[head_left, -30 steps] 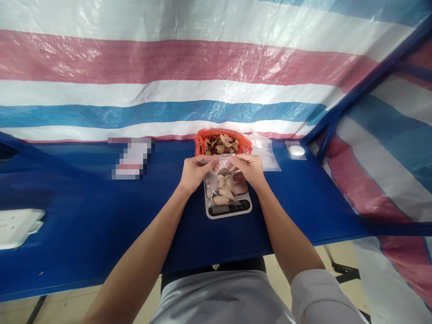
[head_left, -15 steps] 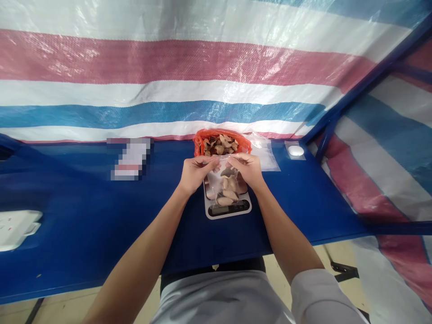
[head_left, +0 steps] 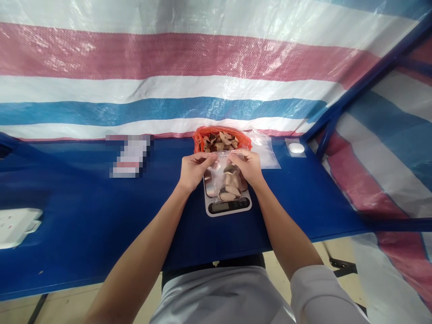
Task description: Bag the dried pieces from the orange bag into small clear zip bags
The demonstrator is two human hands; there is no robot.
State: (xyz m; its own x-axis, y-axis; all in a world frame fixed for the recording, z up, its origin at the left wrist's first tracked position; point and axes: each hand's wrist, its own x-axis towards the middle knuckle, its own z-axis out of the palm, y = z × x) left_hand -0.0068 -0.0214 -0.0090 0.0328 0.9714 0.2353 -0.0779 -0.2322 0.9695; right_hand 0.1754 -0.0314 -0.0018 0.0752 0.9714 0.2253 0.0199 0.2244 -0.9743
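Both hands pinch the top edge of a clear zip bag (head_left: 218,176), which holds several pale brown dried slices (head_left: 232,184). My left hand (head_left: 195,168) grips the upper left of the bag, and my right hand (head_left: 249,165) has the upper right between thumb and fingers. Below the bag is a white kitchen scale (head_left: 248,208) with a dark display strip; whether the bag rests on its plate I cannot tell. Right behind the hands, an orange-red plastic bag (head_left: 199,134) lies open with many more dried slices (head_left: 221,141) in it.
Flat clear bags (head_left: 266,153) lie right of the orange-red bag. A white round object (head_left: 296,148) sits on a small clear packet farther right. On the blue table (head_left: 101,216) are a pixelated item (head_left: 131,155) and a white power strip (head_left: 20,227). Striped sheeting hangs behind.
The bag's lower part with the slices has shifted slightly to the right and up over the scale. Both hands keep their pinch on its top edge.
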